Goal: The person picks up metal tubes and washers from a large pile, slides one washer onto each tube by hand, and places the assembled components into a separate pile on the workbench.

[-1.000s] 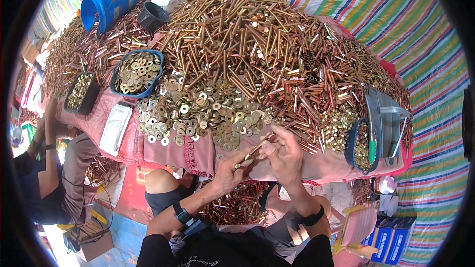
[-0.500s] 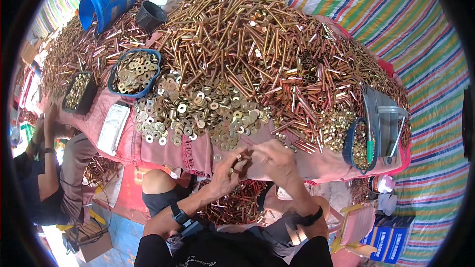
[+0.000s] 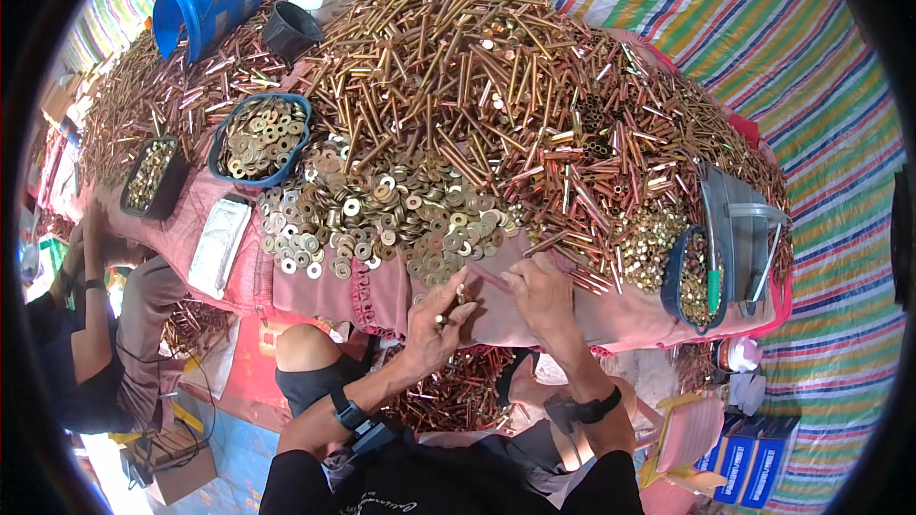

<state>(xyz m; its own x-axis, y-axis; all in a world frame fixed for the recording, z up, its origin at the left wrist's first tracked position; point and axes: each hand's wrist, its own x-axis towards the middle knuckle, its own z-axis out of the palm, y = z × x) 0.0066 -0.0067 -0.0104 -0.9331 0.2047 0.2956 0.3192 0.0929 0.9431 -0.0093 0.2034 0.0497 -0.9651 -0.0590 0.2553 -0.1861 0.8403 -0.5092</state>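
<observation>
My left hand is closed, with small brass nuts showing between its fingers. A thin reddish metal rod spans the gap between my hands. Its right end is gripped by my right hand, closed over the pink cloth. At its other end the rod meets my left fingertips; whether they pinch it I cannot tell. Just beyond my hands lies a heap of flat round washers. Past these rises a big mound of brass-coloured metal rods. Small nuts are piled to the right.
Blue-rimmed basin of washers stands at left, near a dark tray of small parts and a white packet. A blue bucket lies far left. To the right are a nut-filled container and grey scoop. Another person sits left.
My right hand has moved slightly, and the rod now shows plainly between my hands. My left hand has shifted a little to the left.
</observation>
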